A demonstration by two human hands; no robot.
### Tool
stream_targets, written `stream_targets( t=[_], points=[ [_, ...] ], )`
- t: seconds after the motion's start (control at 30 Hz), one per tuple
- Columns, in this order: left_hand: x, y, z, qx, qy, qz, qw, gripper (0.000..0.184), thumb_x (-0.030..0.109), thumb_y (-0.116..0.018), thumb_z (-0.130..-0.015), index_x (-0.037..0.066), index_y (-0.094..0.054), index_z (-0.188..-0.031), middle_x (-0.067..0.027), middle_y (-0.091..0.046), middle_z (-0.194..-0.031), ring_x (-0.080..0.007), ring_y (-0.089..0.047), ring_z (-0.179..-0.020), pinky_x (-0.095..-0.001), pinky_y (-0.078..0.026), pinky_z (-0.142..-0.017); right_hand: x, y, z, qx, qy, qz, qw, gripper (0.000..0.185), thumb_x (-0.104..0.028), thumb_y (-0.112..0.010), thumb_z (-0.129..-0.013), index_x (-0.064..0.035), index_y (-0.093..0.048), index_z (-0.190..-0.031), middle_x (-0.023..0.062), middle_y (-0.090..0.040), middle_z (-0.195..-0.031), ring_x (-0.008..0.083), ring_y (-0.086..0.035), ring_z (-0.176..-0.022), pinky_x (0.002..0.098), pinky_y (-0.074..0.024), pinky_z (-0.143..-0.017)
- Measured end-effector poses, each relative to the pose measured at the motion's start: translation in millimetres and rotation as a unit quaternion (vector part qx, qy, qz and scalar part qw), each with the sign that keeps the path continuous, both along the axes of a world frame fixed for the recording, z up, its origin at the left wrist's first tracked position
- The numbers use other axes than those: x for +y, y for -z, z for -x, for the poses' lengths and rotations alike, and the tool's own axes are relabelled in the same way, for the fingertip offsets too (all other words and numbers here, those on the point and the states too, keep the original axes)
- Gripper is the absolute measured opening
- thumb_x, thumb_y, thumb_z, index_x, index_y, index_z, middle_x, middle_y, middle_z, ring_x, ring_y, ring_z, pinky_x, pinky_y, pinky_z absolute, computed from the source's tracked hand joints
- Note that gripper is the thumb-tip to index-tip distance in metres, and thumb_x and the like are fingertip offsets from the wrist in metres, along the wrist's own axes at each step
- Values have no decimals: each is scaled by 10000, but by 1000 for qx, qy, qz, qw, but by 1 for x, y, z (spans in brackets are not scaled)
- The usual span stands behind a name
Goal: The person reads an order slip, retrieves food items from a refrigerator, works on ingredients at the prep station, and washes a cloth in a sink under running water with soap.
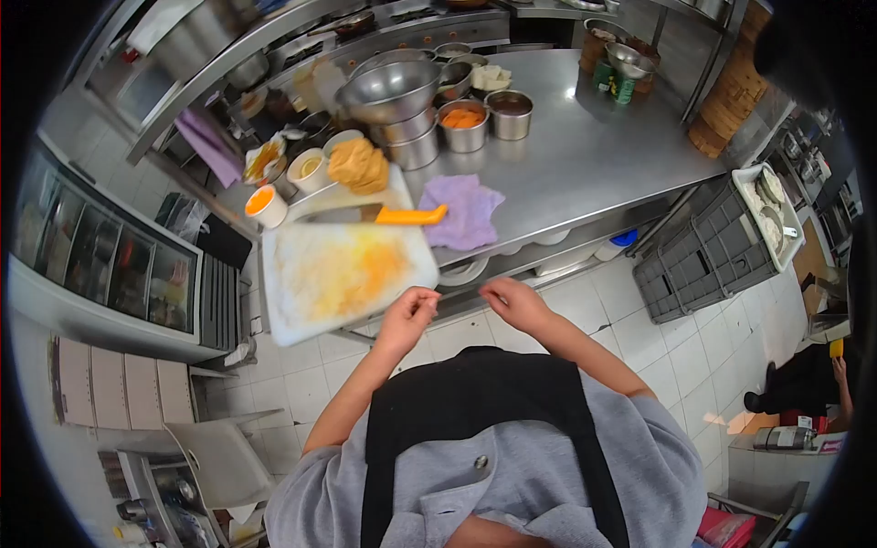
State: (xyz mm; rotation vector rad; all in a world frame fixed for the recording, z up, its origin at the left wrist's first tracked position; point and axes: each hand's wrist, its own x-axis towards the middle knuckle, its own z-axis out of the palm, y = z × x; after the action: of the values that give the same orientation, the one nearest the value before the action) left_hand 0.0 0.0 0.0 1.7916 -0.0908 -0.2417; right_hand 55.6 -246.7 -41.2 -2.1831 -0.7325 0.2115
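My left hand (413, 313) is raised just off the front right corner of a stained white cutting board (343, 274), its fingers curled together. To its right, in front of the steel counter, my right hand (508, 300) also has its fingers curled in. Whether either holds something small cannot be made out. A knife with a yellow handle (411, 216) lies across the board's back edge, its handle end by a purple cloth (461, 210). Behind the knife is a yellowish-brown lump (358, 166).
Steel pots, one with orange pieces (462, 119), and stacked bowls (391, 89) stand at the counter's back. White tubs (267, 206) are at the left. A grey crate (699, 256) stands right; a co-worker's hand (839, 367) shows at far right.
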Motion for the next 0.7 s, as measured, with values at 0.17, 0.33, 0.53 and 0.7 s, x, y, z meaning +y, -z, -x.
stream_targets(
  t=[0.17, 0.33, 0.53, 0.7],
  points=[
    [-46, 3, -75, -70, -146, 22, 987, 122, 102, -555, -913, 42, -582, -1017, 5, -571, -785, -60, -504, -668, -209, -438, -618, -13, -54, -112, -122, 41, -121, 984, 241, -82, -543, -844, -44, -580, -1080, 164, -595, -1089, 334, -571, -1011, 377, -462, -884],
    [-39, 30, -98, -48, -163, 8, 985, 111, 101, -553, -911, 46, -584, -1002, 1, -571, -771, -62, -512, -648, -213, -444, -594, 13, -7, -159, -228, 49, -12, 972, 316, -147, -528, -853, -81, -565, -1160, 98, -558, -1188, 290, -499, -1145, 393, -403, -960],
    [-25, 19, -123, 77, -132, -36, 988, 129, 126, -573, -898, 38, -578, -993, -5, -565, -700, -70, -522, -576, -220, -445, -542, -8, -14, -165, -202, 43, 67, 976, 310, -188, -565, -811, -114, -603, -1109, 48, -565, -1125, 234, -493, -1136, 393, -389, -934],
    [-22, 21, -144, 5, -122, -109, 987, 105, 114, -603, -874, 26, -596, -931, -38, -600, -698, -94, -547, -557, -253, -454, -547, -48, -20, -172, -234, 106, 114, 960, 295, -181, -582, -792, -113, -604, -1078, 63, -564, -1115, 253, -506, -1098, 405, -402, -897]
  ],
)
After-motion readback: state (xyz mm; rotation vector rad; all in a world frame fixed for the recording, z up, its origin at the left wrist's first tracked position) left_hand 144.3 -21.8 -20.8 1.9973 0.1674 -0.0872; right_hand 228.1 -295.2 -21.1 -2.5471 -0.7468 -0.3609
